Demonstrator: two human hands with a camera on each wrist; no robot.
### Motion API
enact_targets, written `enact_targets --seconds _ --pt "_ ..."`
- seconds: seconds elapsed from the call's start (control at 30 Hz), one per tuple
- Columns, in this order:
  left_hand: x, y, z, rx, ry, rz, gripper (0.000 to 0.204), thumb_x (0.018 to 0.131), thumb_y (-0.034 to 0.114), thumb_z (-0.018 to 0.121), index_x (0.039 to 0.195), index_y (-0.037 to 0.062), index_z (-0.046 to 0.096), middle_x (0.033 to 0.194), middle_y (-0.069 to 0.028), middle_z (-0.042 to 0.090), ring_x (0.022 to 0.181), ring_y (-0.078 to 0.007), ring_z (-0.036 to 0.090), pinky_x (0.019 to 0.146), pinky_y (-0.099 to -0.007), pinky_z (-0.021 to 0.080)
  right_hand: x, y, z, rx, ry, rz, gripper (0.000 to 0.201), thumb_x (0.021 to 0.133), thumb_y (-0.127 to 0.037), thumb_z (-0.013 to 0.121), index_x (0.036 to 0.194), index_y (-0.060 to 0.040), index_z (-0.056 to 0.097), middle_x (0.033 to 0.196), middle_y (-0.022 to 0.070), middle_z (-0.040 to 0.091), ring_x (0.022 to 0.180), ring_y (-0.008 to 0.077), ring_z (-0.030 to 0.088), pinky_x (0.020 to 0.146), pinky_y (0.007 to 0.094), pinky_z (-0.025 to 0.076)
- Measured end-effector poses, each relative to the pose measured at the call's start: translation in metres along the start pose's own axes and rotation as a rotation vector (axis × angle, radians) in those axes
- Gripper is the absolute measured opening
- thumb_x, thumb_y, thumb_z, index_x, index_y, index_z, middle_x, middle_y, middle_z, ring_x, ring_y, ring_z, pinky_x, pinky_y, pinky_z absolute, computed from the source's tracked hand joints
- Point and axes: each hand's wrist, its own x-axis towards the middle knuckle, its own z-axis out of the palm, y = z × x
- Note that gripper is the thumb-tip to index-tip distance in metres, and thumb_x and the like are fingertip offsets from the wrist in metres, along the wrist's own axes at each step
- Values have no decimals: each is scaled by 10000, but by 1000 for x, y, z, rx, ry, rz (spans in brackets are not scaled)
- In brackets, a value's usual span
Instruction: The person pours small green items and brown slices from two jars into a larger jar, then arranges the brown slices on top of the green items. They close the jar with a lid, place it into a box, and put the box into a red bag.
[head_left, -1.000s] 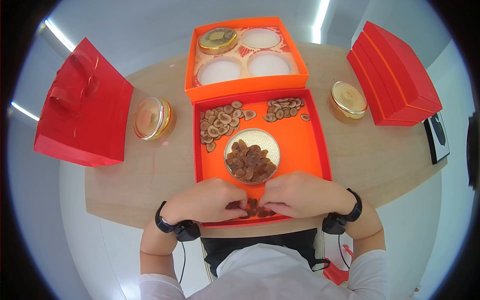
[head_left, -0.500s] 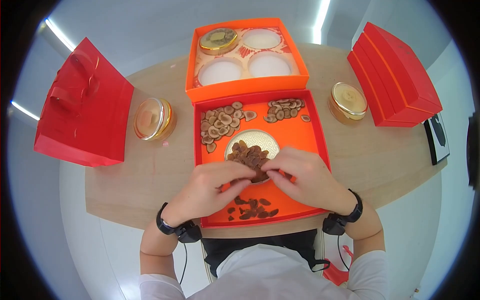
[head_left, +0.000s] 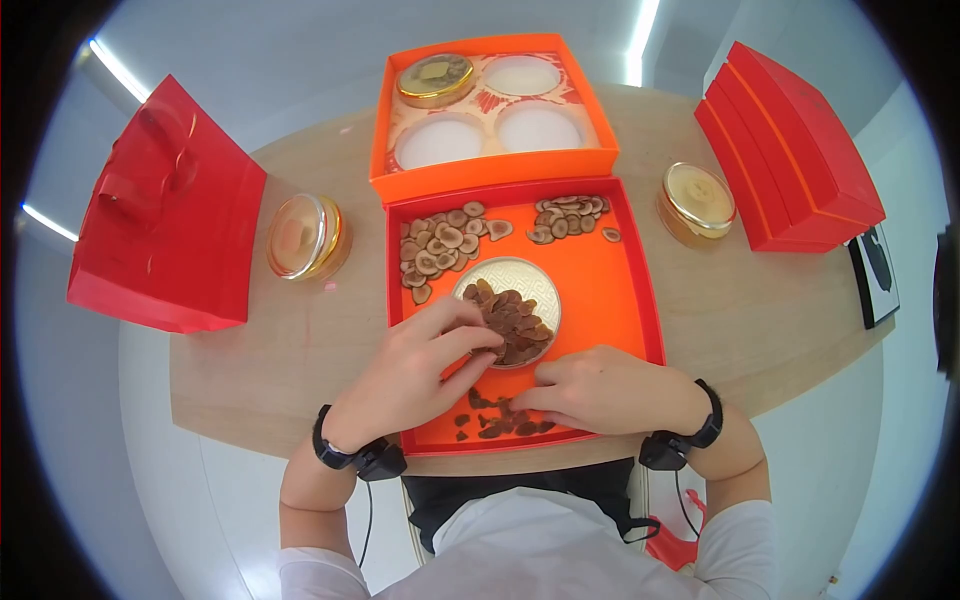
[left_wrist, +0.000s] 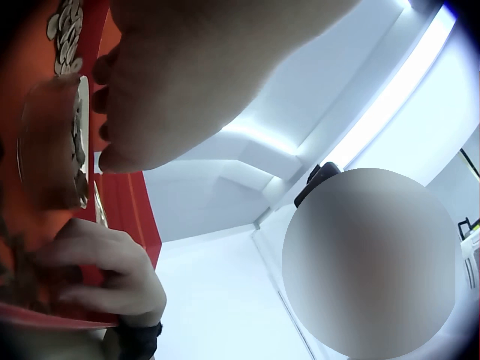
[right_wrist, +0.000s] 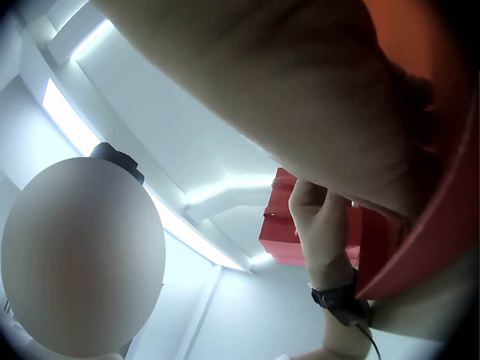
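A round clear-walled jar (head_left: 532, 278) with a patterned pale base stands in a red tray with an orange floor (head_left: 600, 300). In it lies a heap of brown, wrinkled dried pieces (head_left: 520, 325). My left hand (head_left: 405, 370) reaches over the jar's left rim, fingers relaxed and thumb apart, fingertips at the heap. More dark dried pieces (head_left: 492, 432) are scattered along the tray's near side. Bent over these is my right hand (head_left: 620, 390), thumb and index finger low among them. Its palm side and any piece between the fingertips are hidden; whether it pinches one I cannot tell.
Pale dried slices (head_left: 440, 245) fill the tray's far left corner, and others (head_left: 572, 218) its far right. Behind stands an orange box (head_left: 500, 172) holding one lidded jar (head_left: 435, 82). Lidded jars (head_left: 300, 240) flank the tray, with a red bag (head_left: 180, 220) left and red box (head_left: 790, 150) right.
Both hands moved from the near pieces up to the jar. Since then the right hand has come back down to the near pieces, while the left stays over the heap with fingers more spread.
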Motion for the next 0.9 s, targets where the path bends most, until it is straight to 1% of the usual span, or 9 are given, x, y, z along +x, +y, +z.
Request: enact_targets --seconds 0.1,0.2,0.3,0.4,0.53,0.63,0.73,0.83,0.9 --pt "-1 9 -8 -83 -126 -66 173 902 79 848 1070 79 805 954 -98 761 834 -263 740 716 -370 594 -1 5 5 -10 5 9 253 952 -123 695 1196 -63 721 959 145 673 858 343 751 739 445 614" --pt "-1 12 -11 -124 -362 -44 108 928 144 835 1028 106 817 809 -78 747 738 -273 733 660 -380 582 0 5 5 -12 0 19 197 955 -118 684 1136 -44 710 951 145 661 851 344 746 732 451 609" --pt "-7 5 -1 -42 -472 17 141 962 215 803 1061 116 816 828 -79 757 745 -281 735 650 -389 578 0 4 4 -8 8 14 165 958 -119 678 1098 -37 708 951 147 659 856 340 745 731 452 608" --pt "-9 1 6 15 -523 22 129 966 217 767 1048 118 779 840 -91 759 740 -292 737 655 -411 586 1 4 4 1 36 -5 135 962 -128 685 1061 -39 712 939 138 662 864 328 743 733 449 608" --pt "-8 2 8 36 -548 10 104 966 197 760 1017 107 766 817 -93 756 729 -301 738 646 -419 582 3 3 1 37 86 -28 110 981 -145 704 1036 -53 729 906 117 666 859 321 729 738 441 606" --pt "-11 -4 12 14 -530 15 105 975 200 754 1029 112 772 813 -84 757 724 -298 734 637 -417 574 7 1 0 146 349 -52 115 987 -125 729 1080 -60 747 932 109 694 865 316 726 746 431 606" --pt "-12 -6 12 26 -512 24 115 994 211 744 1052 123 790 827 -63 762 725 -282 726 630 -402 566 10 -3 -7 178 581 31 163 975 -73 742 1138 -64 753 972 116 717 878 312 731 746 420 606" --pt "-10 -4 9 -20 -476 22 113 990 195 746 1028 99 793 853 -79 772 730 -285 734 644 -397 579 14 -6 -10 118 730 205 182 958 -34 753 1138 -61 756 985 121 731 882 303 738 743 411 606" --pt "-6 4 2 -116 -436 -4 111 971 160 760 1019 63 787 891 -116 780 742 -294 751 654 -400 593 13 -6 -11 141 707 253 183 950 -28 754 1130 -61 755 966 122 723 869 304 735 733 405 602"
